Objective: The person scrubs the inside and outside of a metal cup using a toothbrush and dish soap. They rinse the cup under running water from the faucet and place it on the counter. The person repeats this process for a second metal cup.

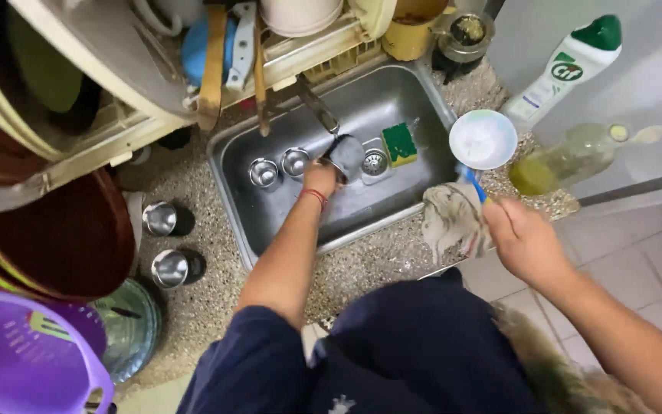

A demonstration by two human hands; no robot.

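My left hand (320,181) reaches down into the steel sink (415,107) and grips a small steel cup (348,156) under the tap (317,107). A red thread band circles that wrist. Two more steel cups (279,167) stand on the sink floor to its left. My right hand (522,239) is over the counter's right end, fingers closed around the blue handle of a brush (473,184), beside a crumpled grey rag (453,218). A green and yellow sponge (399,143) lies by the drain (375,162).
A white round lid or dish (483,139), an oil bottle (576,153) and a white cleaner bottle (568,69) lie right of the sink. Two steel cups (165,244) sit on the speckled counter at left. A dish rack (193,84) overhangs. A purple colander (24,360) is lower left.
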